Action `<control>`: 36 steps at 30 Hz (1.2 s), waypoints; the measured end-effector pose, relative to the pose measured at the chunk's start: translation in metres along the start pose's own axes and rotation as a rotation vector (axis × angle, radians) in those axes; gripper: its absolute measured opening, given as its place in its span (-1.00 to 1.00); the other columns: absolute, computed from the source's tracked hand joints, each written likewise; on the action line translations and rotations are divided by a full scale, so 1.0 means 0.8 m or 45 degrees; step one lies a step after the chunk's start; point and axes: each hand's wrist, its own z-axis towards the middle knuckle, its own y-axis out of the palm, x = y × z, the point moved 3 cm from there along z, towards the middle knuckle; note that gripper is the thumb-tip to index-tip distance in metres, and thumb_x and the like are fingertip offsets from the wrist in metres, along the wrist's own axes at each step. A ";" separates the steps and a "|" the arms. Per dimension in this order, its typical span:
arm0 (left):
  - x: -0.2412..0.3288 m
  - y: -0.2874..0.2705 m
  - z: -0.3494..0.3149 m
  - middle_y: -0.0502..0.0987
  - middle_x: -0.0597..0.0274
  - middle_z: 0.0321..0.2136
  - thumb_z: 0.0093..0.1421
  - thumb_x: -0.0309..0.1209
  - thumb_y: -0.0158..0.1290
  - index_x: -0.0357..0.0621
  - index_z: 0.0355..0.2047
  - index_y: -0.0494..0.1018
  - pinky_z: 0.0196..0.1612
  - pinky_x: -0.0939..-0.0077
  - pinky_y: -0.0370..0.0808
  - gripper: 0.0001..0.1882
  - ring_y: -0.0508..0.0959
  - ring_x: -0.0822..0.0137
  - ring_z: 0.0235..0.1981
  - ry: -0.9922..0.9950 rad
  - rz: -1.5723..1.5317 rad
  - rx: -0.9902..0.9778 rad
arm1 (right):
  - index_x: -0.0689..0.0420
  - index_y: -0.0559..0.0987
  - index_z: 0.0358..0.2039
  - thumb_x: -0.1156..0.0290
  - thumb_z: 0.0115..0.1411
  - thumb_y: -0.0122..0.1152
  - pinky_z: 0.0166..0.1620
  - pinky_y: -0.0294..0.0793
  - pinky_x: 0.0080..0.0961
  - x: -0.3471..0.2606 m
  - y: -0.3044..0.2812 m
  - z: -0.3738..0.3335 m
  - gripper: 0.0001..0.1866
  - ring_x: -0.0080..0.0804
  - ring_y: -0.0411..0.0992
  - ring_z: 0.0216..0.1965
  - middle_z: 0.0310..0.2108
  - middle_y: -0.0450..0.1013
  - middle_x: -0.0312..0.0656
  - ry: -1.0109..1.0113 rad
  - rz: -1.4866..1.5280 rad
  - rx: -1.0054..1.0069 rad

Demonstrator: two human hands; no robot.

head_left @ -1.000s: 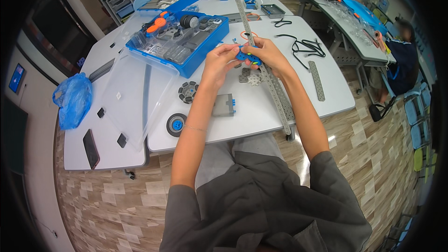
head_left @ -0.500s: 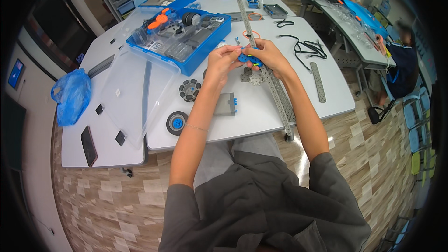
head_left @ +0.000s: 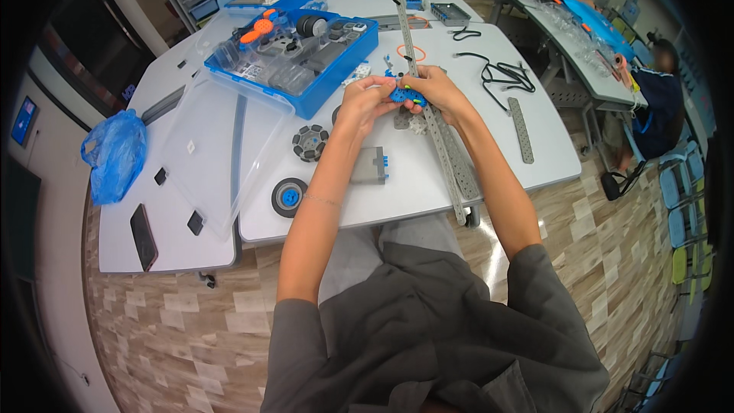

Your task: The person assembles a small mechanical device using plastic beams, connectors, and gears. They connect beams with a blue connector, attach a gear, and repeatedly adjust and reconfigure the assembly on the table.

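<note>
Both hands, left hand [head_left: 365, 105] and right hand [head_left: 437, 92], are pinching a glossy blue plastic part [head_left: 403, 96] over a matt grey perforated metal beam [head_left: 442, 138], with a smooth white tabletop [head_left: 428, 183] lying beneath them.

A small blue part [head_left: 398, 96] is held over a white table [head_left: 535, 138]. A grey perforated beam [head_left: 436, 122] is crossed by it. Far left, a blue tray [head_left: 336, 69] is filled with grey and orange pieces. A black wheel [head_left: 289, 197] is marked by a blue hub. A blue bag [head_left: 115, 154] is seen left; the floor [head_left: 153, 336] is patterned in brown wood.
</note>
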 end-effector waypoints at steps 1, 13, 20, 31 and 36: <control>0.002 0.001 0.000 0.56 -0.05 -0.24 0.23 -0.52 0.11 -0.37 -0.23 0.47 -0.04 0.21 0.61 -0.85 0.63 0.15 -0.24 0.026 -0.001 -0.014 | 0.32 0.48 -0.32 0.36 0.23 0.20 -0.63 0.38 -0.68 -0.001 0.000 0.000 -0.76 -0.59 0.42 -0.63 -0.52 0.48 -0.17 -0.027 -0.003 0.008; 0.018 0.003 -0.005 0.59 -0.02 -0.32 0.25 -0.47 0.11 -0.39 -0.23 0.47 -0.20 0.37 0.68 -0.81 0.65 0.24 -0.31 0.223 0.295 0.005 | 0.32 0.53 -0.30 0.36 0.18 0.22 -0.60 0.38 -0.66 -0.007 -0.006 -0.003 -0.76 -0.57 0.42 -0.64 -0.55 0.48 -0.16 -0.019 0.018 -0.002; 0.008 0.007 -0.006 0.61 0.03 -0.32 0.25 -0.46 0.13 -0.33 -0.27 0.46 -0.15 0.33 0.66 -0.84 0.64 0.27 -0.31 0.257 0.362 0.074 | 0.33 0.52 -0.30 0.35 0.19 0.22 -0.61 0.40 -0.68 0.004 -0.005 0.004 -0.75 -0.58 0.42 -0.64 -0.57 0.48 -0.18 0.033 -0.020 0.026; 0.011 0.017 -0.009 0.58 0.05 -0.35 0.27 -0.51 0.04 -0.41 -0.26 0.45 -0.26 0.41 0.67 -0.86 0.63 0.31 -0.36 0.285 0.339 0.052 | 0.29 0.50 -0.35 0.36 0.17 0.21 -0.63 0.37 -0.70 0.006 -0.008 0.008 -0.78 -0.58 0.40 -0.66 -0.59 0.45 -0.22 0.112 0.006 0.051; 0.031 0.020 -0.014 0.56 0.11 -0.29 0.33 -0.38 0.03 -0.36 -0.12 0.46 -0.10 0.39 0.60 -0.74 0.59 0.35 -0.27 0.248 0.150 -0.135 | 0.28 0.50 -0.36 0.37 0.18 0.25 -0.66 0.27 -0.74 -0.007 -0.023 0.002 -0.79 -0.67 0.31 -0.65 -0.57 0.40 -0.28 0.011 0.374 -0.111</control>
